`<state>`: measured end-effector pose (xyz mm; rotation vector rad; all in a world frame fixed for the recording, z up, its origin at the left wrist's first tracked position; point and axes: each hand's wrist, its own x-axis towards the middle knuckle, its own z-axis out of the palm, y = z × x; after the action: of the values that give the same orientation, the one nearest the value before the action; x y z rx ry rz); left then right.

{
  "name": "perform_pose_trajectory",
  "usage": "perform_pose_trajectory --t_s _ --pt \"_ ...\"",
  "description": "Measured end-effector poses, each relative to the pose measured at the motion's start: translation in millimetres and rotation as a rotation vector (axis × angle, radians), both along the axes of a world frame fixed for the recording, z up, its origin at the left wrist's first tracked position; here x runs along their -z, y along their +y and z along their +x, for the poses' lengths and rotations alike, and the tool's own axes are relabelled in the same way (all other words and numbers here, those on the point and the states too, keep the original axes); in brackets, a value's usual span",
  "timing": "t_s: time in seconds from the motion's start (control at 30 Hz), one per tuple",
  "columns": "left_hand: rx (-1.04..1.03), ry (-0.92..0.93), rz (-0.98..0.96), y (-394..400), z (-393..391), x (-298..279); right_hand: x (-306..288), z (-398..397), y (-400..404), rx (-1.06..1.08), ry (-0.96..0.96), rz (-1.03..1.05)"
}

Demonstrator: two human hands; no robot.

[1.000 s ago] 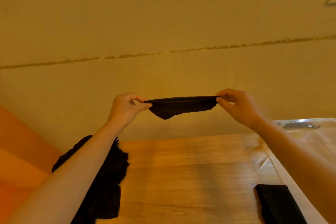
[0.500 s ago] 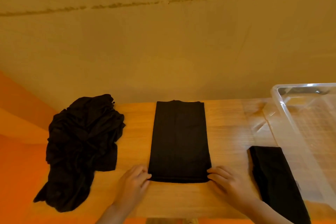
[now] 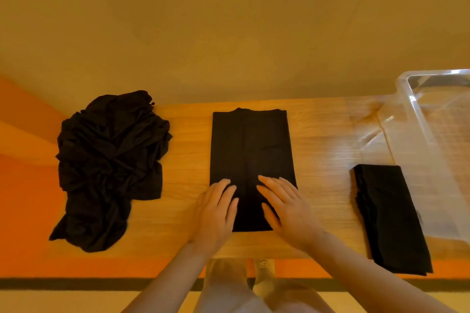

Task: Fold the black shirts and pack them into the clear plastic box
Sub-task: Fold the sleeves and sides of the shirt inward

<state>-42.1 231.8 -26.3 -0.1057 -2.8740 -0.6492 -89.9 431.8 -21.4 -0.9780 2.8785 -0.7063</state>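
Box [image 3: 432, 119] runs off the right edge, far side and inside mostly unseen. Both hands [image 3: 213, 213] cover the near corners of the shirt [image 3: 250, 145]. Pile [image 3: 109, 160] left of the shirt: item count unreadable. Forearms cut by bottom edge.

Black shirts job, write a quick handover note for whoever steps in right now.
Left hand and right hand: both flat, pressing the near end of the half-folded shirt at the middle of the table.
Unfolded pile lies at the left.
One folded shirt lies beside the clear plastic box, not in it.
Left: finish this fold, fold the pile, pack everything.
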Motion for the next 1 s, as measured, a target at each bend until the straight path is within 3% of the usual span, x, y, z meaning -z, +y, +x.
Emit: perform_pose_trajectory --t_s 0.17,0.33,0.6,0.73,0.87,1.0 --pt "0.146 -0.262 -0.179 1 -12 27 34 -14 -11 -0.174 -0.035 0.325" --pt "0.284 -0.321 -0.383 -29 1 26 34 -29 40 -0.398 0.013 0.459" --pt "0.388 -0.332 -0.415 -65 24 21 21 -25 85 -0.338 -0.048 0.45" --pt "0.31 -0.252 -0.332 -50 -20 9 9 -46 37 -0.206 -0.01 0.324" --pt "0.237 -0.256 -0.385 -13 -79 15 25 -62 -27 -0.093 -0.046 0.322" --pt "0.175 -0.32 -0.332 -16 -79 32 34 -62 -14 -0.053 -0.073 0.356"
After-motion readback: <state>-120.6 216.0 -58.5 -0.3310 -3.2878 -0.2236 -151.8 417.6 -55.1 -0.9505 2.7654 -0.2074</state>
